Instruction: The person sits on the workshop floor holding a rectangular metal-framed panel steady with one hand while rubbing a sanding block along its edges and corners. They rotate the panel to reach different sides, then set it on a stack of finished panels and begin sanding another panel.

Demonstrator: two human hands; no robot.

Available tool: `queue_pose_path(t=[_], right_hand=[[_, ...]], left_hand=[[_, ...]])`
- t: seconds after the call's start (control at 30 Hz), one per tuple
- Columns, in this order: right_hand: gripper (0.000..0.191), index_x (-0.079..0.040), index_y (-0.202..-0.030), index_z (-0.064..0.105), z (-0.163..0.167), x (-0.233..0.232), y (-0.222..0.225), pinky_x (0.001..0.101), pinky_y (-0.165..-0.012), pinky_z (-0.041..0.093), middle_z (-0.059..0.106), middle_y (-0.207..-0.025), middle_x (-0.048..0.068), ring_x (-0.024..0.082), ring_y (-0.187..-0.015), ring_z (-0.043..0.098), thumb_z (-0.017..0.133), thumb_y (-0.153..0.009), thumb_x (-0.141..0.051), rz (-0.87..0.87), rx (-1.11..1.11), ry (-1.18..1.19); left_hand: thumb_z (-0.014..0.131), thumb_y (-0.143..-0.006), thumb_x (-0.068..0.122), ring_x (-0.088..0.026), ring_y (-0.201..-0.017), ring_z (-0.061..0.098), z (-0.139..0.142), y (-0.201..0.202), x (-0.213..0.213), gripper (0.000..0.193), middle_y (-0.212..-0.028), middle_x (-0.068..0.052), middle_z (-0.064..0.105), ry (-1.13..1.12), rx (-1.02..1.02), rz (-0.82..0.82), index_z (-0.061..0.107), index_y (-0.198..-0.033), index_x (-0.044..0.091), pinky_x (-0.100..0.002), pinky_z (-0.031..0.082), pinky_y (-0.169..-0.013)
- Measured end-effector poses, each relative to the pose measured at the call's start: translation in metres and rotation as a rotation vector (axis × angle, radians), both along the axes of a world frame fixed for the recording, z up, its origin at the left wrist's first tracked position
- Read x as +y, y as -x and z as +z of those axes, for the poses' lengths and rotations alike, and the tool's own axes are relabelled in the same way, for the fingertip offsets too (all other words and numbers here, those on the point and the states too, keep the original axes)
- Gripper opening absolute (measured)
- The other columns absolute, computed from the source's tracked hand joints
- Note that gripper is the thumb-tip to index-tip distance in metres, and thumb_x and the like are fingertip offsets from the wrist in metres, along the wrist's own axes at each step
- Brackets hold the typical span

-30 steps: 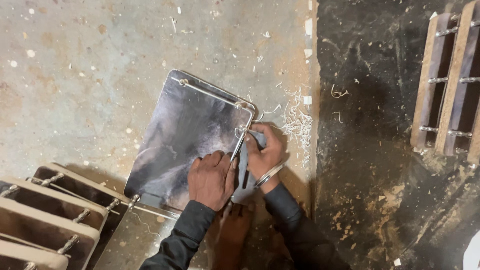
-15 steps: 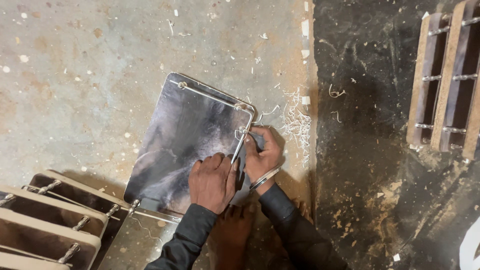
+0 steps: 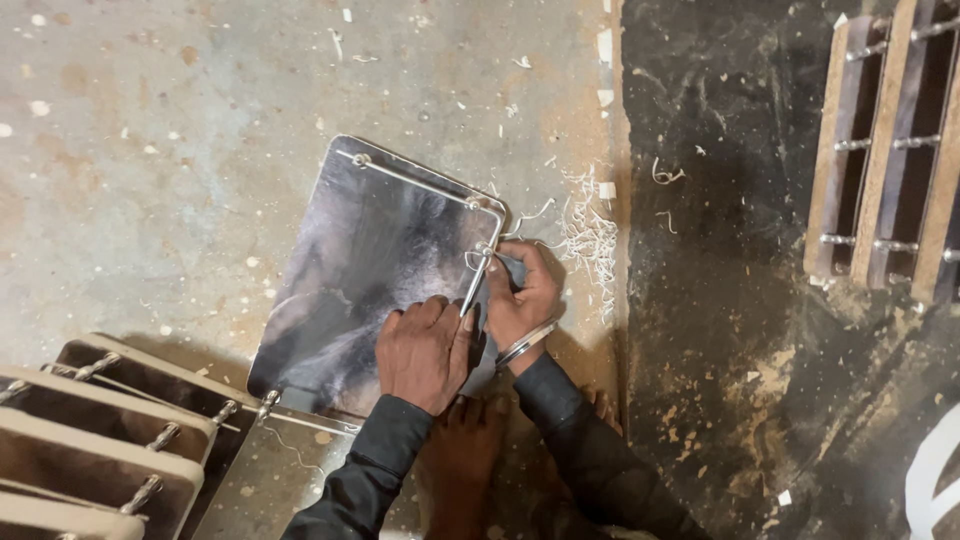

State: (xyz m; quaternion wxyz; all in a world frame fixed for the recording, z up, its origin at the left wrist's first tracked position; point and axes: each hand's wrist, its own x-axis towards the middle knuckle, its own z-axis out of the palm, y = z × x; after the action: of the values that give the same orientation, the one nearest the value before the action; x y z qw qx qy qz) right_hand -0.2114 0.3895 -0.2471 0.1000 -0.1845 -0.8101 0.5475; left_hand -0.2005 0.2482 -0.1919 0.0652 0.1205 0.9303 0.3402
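Since the earlier frames the view has been drifting slightly, so the dark panel (image 3: pixel 370 270) is sitting a little further right and lower in the picture, while both hands are staying at the same spot on its right edge; the panel is lying flat on the dusty concrete floor (image 3: pixel 150 150), a thin metal rod (image 3: pixel 420 183) running along its far edge; the left hand (image 3: pixel 425 350) is pressing palm-down on the near right part of the panel, fingers curled, and a slim metal tool (image 3: pixel 474 283) is passing beneath its fingertips, though whether it is grasping the tool I cannot tell; the right hand (image 3: pixel 522 290), wearing a metal bangle (image 3: pixel 525 343) at the wrist, is clenching around the panel's right edge just beside the tool, thumb and fingers pinching there; pale curled shavings (image 3: pixel 585 235) are lying on the floor just right of the panel; a bare foot (image 3: pixel 460 450) is resting on the floor just below the panel, between the two dark sleeves; slatted wooden frames with metal rods (image 3: pixel 110 440) are lying to the lower left of the panel, one touching its near corner; another such frame (image 3: pixel 890 150) is lying well apart to the right of the panel, on darker floor.
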Motion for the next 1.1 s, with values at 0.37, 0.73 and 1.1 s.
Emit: queue_pose_path(t=[0.37,0.73,1.1], right_hand=[[0.015,0.002,-0.105,0.066,0.000,0.001,-0.001,0.0281,-0.081,0.052,0.067,-0.100,0.009,0.015,-0.091,0.065,0.069,-0.090,0.007,-0.030,-0.008,0.036],[0.016,-0.001,-0.098,0.068,-0.009,0.009,0.018,0.0298,-0.084,0.056,0.070,-0.100,0.009,0.018,-0.090,0.068,0.067,-0.084,0.008,-0.043,-0.011,-0.081],[0.015,-0.003,-0.105,0.067,0.012,0.045,0.053,0.0312,-0.040,0.044,0.067,-0.080,0.006,0.013,-0.048,0.058,0.069,-0.091,0.000,0.093,-0.272,0.153]], left_hand=[[0.065,-0.095,0.022,-0.027,-0.076,0.061,0.000,0.001,0.000,0.017,-0.082,-0.007,0.061,-0.033,0.019,0.011,0.067,-0.085,0.009,-0.042,0.040,-0.068],[0.065,-0.095,0.022,-0.027,-0.080,0.061,-0.002,-0.002,-0.001,0.016,-0.085,-0.007,0.062,-0.032,0.026,-0.005,0.067,-0.087,0.008,-0.042,0.041,-0.070],[0.064,-0.095,0.024,-0.032,-0.081,0.061,-0.005,-0.002,-0.004,0.017,-0.084,-0.009,0.062,-0.013,-0.011,-0.027,0.068,-0.085,0.010,-0.046,0.041,-0.071]])
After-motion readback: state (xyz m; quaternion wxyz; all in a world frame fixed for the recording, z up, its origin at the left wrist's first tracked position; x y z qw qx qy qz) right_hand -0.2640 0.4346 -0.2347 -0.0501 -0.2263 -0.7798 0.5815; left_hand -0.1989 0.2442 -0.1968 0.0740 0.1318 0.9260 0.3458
